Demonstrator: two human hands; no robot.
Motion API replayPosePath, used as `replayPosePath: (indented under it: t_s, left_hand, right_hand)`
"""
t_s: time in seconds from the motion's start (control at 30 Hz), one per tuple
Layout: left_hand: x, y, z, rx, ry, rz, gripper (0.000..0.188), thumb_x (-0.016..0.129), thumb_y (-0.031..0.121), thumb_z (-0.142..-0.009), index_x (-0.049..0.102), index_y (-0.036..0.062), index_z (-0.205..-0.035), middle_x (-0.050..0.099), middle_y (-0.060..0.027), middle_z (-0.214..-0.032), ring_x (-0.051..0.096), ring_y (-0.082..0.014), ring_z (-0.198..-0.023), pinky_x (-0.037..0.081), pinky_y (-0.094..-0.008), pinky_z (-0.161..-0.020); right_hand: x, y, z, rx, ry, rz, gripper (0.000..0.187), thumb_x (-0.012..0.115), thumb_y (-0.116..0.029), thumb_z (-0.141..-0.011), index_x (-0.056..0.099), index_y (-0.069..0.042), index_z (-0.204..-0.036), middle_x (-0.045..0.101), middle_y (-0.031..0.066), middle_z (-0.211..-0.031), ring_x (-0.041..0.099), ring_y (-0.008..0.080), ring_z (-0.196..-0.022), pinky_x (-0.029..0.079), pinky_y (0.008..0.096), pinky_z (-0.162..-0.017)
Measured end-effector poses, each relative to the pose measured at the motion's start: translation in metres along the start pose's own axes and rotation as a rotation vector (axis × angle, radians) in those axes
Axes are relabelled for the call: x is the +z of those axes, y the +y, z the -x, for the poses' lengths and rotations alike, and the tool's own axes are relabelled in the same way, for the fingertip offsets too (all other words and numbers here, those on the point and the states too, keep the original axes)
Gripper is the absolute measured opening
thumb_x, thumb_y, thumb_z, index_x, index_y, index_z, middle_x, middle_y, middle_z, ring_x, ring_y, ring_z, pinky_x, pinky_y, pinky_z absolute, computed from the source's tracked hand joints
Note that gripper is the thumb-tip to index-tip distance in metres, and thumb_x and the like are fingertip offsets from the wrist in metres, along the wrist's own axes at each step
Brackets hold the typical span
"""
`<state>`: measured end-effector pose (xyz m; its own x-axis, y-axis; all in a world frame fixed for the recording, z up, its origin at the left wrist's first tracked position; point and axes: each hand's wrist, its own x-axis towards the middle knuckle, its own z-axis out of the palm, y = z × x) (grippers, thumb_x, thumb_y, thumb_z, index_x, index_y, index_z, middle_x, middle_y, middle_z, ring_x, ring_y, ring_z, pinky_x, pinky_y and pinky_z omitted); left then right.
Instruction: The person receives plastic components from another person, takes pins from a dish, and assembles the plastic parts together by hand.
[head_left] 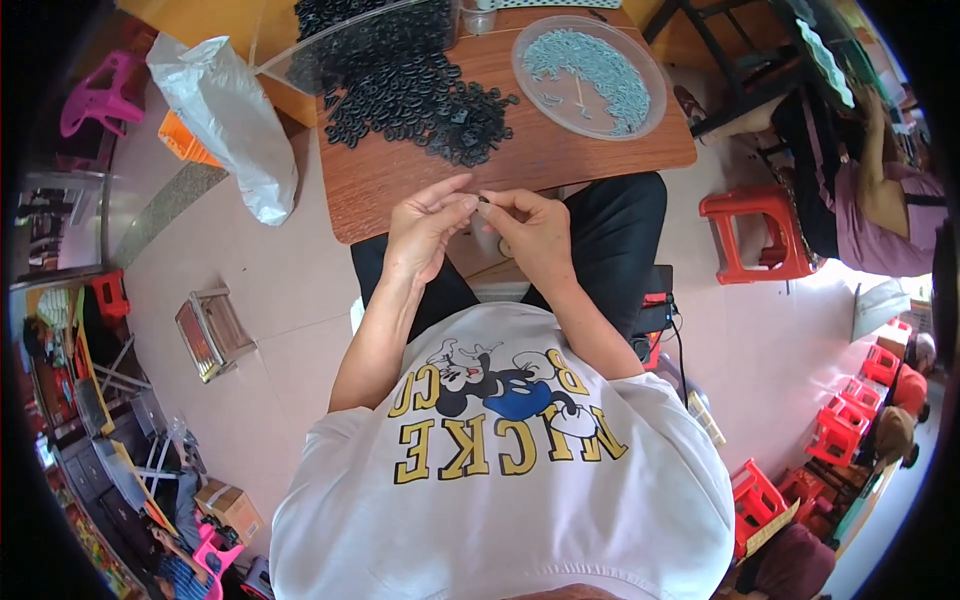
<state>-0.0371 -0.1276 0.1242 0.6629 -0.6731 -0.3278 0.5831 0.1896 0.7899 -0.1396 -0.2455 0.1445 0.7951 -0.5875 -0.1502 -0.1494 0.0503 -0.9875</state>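
My left hand [425,225] and my right hand [532,228] meet at the near edge of a brown wooden table [560,150]. Between their fingertips they pinch one small black part [484,201]. A wide heap of black ring-shaped parts [410,85] lies on the table just beyond my hands. To its right stands a clear round tray [650,112] holding several small pale blue pieces [590,65].
A white plastic bag [230,120] hangs off the table's left side beside an orange crate [183,140]. A red stool [755,232] stands to the right, near a seated person [880,210]. More red stools [840,425] sit at lower right. A small metal rack [212,332] lies on the tiled floor.
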Motion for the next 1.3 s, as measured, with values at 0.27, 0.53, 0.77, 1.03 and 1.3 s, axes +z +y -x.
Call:
replayPosePath:
  t_s: [0.27,0.53,0.77,1.03,1.3]
  left_hand:
    - [-0.011,-0.002,-0.001,-0.011,0.043,0.042,0.037,0.065,0.001,-0.081,0.056,-0.0043,-0.117,0.067,-0.0115,-0.093,0.064,-0.0121,-0.078,0.051,-0.0211,-0.069]
    - [-0.041,0.028,-0.026,0.363,0.353,-0.464,0.02,0.069,0.006,-0.079,0.067,-0.0036,-0.097,0.068,-0.0117,-0.088,0.062,-0.0154,-0.068,0.049,-0.0265,-0.063]
    - [-0.06,0.052,-0.072,0.638,0.571,-1.279,0.023,0.064,0.019,-0.082,0.068,-0.0023,-0.091,0.061,-0.0213,-0.086,0.06,-0.0359,-0.085,0.047,-0.0391,-0.076]
    - [-0.055,0.046,-0.073,0.526,0.577,-1.299,0.022,0.068,0.016,-0.078,0.067,0.0002,-0.093,0.062,-0.0161,-0.087,0.061,-0.032,-0.082,0.047,-0.039,-0.074]
    - [-0.048,0.033,-0.037,0.278,0.294,-0.304,0.02,0.065,0.004,-0.082,0.065,-0.0037,-0.101,0.066,-0.0105,-0.09,0.064,-0.0188,-0.08,0.051,-0.0277,-0.07]
  right_hand:
    - [0.009,0.018,-0.006,0.013,-0.012,-0.165,0.017,0.067,-0.005,-0.08,0.069,0.003,-0.094,0.067,0.0046,-0.077,0.06,0.0075,-0.064,0.047,0.0194,-0.061]
    - [0.005,0.02,-0.01,-0.013,0.015,-0.268,0.014,0.068,-0.003,-0.08,0.069,0.001,-0.094,0.066,0.0035,-0.079,0.058,0.0069,-0.066,0.045,0.0189,-0.062]
    - [0.008,0.026,-0.012,-0.016,-0.015,-0.277,0.016,0.066,-0.002,-0.081,0.068,0.0,-0.096,0.066,0.0033,-0.079,0.057,0.006,-0.067,0.042,0.0169,-0.056]
    - [0.003,0.029,-0.019,-0.035,-0.03,-0.298,0.017,0.066,-0.003,-0.081,0.067,-0.001,-0.098,0.064,0.001,-0.08,0.054,0.004,-0.069,0.04,0.0164,-0.06]
    - [0.004,0.008,-0.033,-0.015,-0.139,-0.255,0.015,0.067,-0.002,-0.08,0.068,0.001,-0.094,0.063,0.0,-0.077,0.051,0.0033,-0.066,0.04,0.0168,-0.06]
